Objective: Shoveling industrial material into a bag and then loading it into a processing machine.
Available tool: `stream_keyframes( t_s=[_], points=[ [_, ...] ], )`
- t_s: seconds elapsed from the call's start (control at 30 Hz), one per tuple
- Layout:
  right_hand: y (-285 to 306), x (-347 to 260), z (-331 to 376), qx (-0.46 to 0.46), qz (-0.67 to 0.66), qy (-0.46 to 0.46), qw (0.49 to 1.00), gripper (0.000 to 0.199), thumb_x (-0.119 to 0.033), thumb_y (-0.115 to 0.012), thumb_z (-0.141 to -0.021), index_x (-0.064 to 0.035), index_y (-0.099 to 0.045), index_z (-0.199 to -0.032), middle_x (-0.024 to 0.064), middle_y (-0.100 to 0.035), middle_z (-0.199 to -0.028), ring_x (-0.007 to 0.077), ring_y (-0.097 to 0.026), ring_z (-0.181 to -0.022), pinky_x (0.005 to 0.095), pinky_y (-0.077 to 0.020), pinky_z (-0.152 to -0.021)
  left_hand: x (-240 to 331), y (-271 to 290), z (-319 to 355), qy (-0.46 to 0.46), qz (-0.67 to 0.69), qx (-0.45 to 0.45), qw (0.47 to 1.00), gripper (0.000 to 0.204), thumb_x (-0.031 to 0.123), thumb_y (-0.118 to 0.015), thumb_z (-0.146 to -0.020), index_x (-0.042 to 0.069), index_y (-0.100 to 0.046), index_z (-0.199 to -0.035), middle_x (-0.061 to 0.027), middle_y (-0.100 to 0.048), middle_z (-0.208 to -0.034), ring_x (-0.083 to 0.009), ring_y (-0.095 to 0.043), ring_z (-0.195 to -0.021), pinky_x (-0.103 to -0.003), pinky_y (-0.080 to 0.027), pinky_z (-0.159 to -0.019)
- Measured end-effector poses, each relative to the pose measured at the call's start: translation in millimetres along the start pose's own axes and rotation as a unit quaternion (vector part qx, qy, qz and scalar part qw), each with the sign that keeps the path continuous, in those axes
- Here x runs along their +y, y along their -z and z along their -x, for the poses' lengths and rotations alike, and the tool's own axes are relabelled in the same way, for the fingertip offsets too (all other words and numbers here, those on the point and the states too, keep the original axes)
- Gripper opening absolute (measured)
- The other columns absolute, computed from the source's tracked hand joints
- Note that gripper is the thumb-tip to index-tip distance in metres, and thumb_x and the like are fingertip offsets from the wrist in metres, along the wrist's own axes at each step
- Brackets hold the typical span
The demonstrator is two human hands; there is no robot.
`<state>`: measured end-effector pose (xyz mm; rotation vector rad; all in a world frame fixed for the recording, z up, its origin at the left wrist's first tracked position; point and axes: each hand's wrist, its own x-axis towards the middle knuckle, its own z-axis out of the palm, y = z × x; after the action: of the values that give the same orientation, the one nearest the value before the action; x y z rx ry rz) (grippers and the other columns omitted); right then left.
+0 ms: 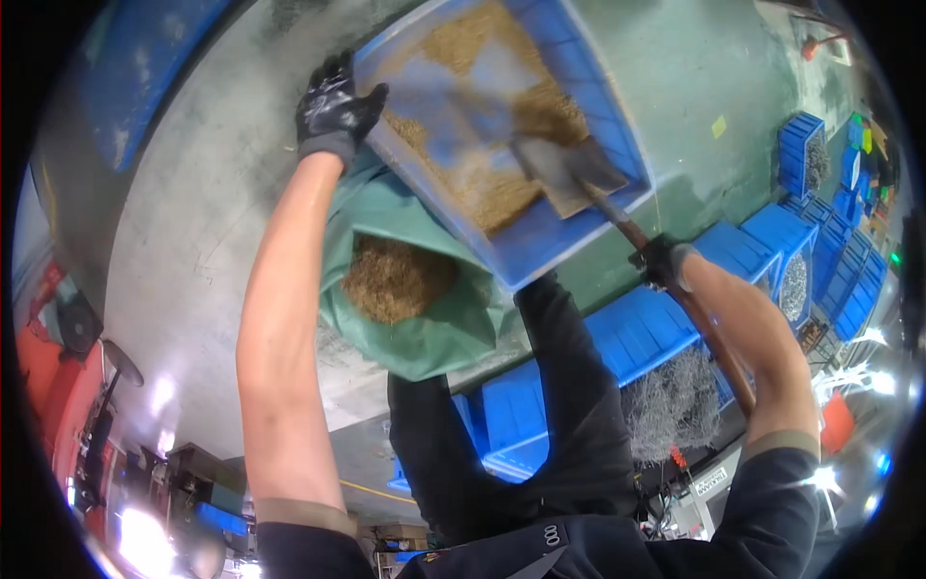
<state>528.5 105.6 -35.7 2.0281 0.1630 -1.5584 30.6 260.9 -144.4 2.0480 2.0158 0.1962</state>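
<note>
My right hand [664, 262], in a dark glove, is wrapped round the wooden handle of a shovel [569, 174]. The shovel's metal blade is inside a large blue plastic bin [632, 125], over brown granular material [502, 193] that covers parts of the bin's bottom. My left hand [338, 108], in a black glove, is at the bin's left rim with fingers stretched and thumb apart; whether it presses on the rim I cannot tell. Below the bin's left side a green sack [415, 343] stands wide at the mouth, with brown granular material [395, 275] in it.
Several blue crates [632, 328] line the right, some with tangled metallic pieces [675, 405]. A large blue container [145, 77] is at the upper left, and red equipment [63, 405] at the left edge. My legs [569, 376] are close below the bin and sack.
</note>
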Motion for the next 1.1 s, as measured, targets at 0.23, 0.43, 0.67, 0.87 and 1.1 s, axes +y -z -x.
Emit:
stream_keyframes(
  t_s=[0.23,0.43,0.67,0.87,1.1],
  points=[
    [19.8,-29.8,-16.4,0.101,0.121,0.066,0.985,0.026,-0.021,-0.069,-0.086,0.0015,-0.059,-0.094,0.0100,-0.055,-0.060,0.0206,-0.055,-0.046,0.0356,-0.0449,-0.040,31.7,-42.1,-74.8,-0.006,-0.039,-0.120,0.992,0.067,0.055,-0.051,-0.085,0.005,-0.053,-0.130,-0.0171,-0.055,-0.131,-0.0315,-0.050,-0.122,-0.038,-0.038,-0.105],
    [-0.7,-97.2,-52.9,0.096,0.147,0.112,0.978,0.031,-0.024,-0.071,-0.083,-0.0004,-0.058,-0.099,0.0091,-0.057,-0.065,0.0212,-0.057,-0.048,0.0356,-0.0469,-0.042,32.3,-33.1,-70.0,0.006,-0.012,-0.077,0.997,0.062,0.051,-0.057,-0.082,0.007,-0.056,-0.127,-0.0174,-0.057,-0.127,-0.0318,-0.053,-0.118,-0.039,-0.041,-0.102],
    [-52.9,-185.8,-145.0,0.052,0.371,0.280,0.884,0.019,-0.024,-0.062,-0.087,-0.0078,-0.060,-0.097,0.0079,-0.057,-0.065,0.0234,-0.060,-0.057,0.0390,-0.0490,-0.050,9.0,-20.6,-57.8,0.018,-0.037,-0.076,0.996,0.056,0.046,-0.060,-0.081,0.009,-0.058,-0.124,-0.0150,-0.062,-0.120,-0.0319,-0.056,-0.114,-0.039,-0.043,-0.099],
    [-56.2,-200.1,-176.3,-0.015,0.134,0.304,0.943,0.019,-0.023,-0.065,-0.088,-0.0043,-0.066,-0.084,0.0119,-0.064,-0.063,0.0227,-0.063,-0.049,0.0362,-0.0496,-0.045,2.6,-24.6,-59.2,-0.018,-0.050,-0.075,0.996,0.061,0.051,-0.056,-0.084,0.008,-0.055,-0.128,-0.0164,-0.058,-0.126,-0.0325,-0.054,-0.117,-0.038,-0.042,-0.100],
    [28.2,-138.9,-272.4,0.188,0.362,0.586,0.701,0.015,-0.017,-0.065,-0.087,-0.0018,-0.064,-0.084,0.0090,-0.062,-0.062,0.0212,-0.060,-0.046,0.0352,-0.0471,-0.041,47.3,-24.0,-80.6,0.004,0.041,-0.118,0.992,0.074,0.059,-0.053,-0.084,0.011,-0.044,-0.139,-0.0178,-0.051,-0.136,-0.0327,-0.049,-0.125,-0.037,-0.037,-0.106]
  ],
)
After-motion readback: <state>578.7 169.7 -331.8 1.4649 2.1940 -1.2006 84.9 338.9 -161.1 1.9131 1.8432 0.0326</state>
